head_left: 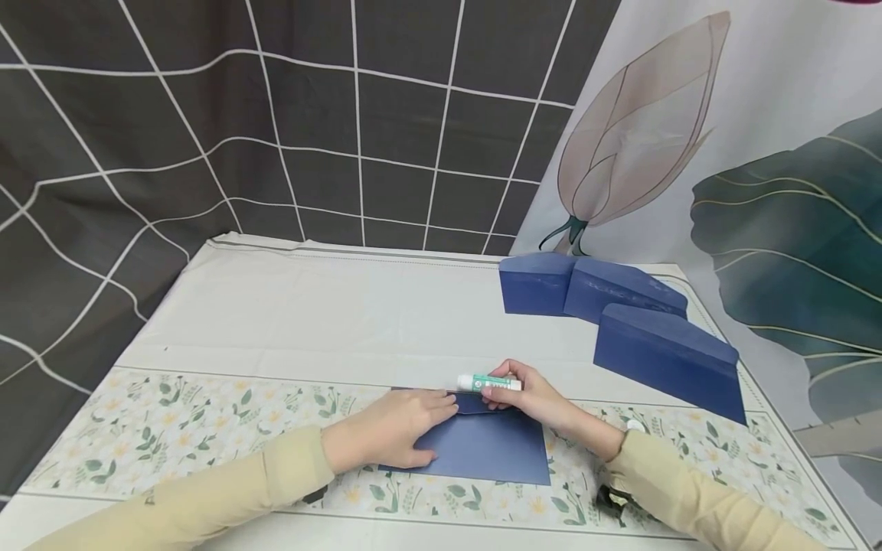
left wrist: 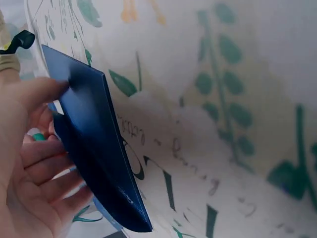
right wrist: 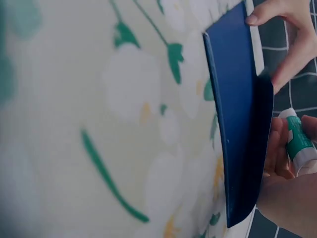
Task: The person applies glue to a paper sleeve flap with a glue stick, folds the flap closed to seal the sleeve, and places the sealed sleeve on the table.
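A dark blue envelope [head_left: 489, 451] lies on the table in front of me, its flap [head_left: 475, 403] on the far side and partly raised in the wrist views. My left hand [head_left: 406, 421] rests on the envelope's left part. Its thumb touches the envelope body [left wrist: 89, 99], and its extended fingers are at the flap. Over the flap's right part, my right hand [head_left: 534, 394] holds a green and white glue stick [head_left: 478, 382] lying sideways. The white end of the glue stick [right wrist: 298, 139] points left; whether it is capped, I cannot tell.
Several blue envelopes lie at the back right, including a left one [head_left: 534, 295], a middle one [head_left: 613, 295] and a nearer one [head_left: 664, 360]. A white cloth [head_left: 310, 306] with a floral band covers the table. A dark grid curtain [head_left: 400, 115] hangs behind.
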A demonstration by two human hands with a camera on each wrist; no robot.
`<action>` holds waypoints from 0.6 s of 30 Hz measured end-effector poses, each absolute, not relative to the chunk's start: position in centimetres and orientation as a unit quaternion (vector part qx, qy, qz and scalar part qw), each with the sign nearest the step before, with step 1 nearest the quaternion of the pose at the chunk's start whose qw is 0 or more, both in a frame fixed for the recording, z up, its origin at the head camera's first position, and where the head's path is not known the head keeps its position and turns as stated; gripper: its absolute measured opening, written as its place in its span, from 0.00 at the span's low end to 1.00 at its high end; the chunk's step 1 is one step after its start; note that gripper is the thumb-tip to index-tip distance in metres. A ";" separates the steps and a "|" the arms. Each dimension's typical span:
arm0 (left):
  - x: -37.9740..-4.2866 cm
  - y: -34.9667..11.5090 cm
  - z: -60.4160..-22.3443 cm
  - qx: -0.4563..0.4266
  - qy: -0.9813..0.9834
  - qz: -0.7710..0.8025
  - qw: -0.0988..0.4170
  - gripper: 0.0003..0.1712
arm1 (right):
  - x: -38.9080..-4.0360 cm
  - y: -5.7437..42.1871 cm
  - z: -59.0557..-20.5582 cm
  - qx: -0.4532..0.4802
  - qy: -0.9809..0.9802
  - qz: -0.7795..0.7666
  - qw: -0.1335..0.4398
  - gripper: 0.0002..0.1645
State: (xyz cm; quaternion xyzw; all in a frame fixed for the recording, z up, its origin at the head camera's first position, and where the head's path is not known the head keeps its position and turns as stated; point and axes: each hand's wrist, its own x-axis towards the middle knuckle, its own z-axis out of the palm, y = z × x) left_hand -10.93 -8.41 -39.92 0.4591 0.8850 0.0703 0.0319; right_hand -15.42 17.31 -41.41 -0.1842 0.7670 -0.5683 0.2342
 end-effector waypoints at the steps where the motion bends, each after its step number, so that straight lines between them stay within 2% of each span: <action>1: -11.0 -8.4 -39.9 0.461 0.884 0.068 0.041 0.35 | -15.3 17.2 -41.5 -0.182 0.767 -0.568 0.234 0.20; 7: -11.4 -7.8 -39.9 0.461 0.880 0.082 0.083 0.38 | -15.0 16.8 -41.9 -0.170 0.770 -0.569 0.232 0.18; 13: -10.9 -7.3 -40.0 0.483 0.870 0.045 0.090 0.43 | -14.6 16.6 -42.1 -0.146 0.770 -0.580 0.221 0.18; 18: -10.2 -7.1 -40.2 0.460 0.879 0.019 0.126 0.46 | -14.4 16.5 -42.1 -0.132 0.767 -0.590 0.215 0.19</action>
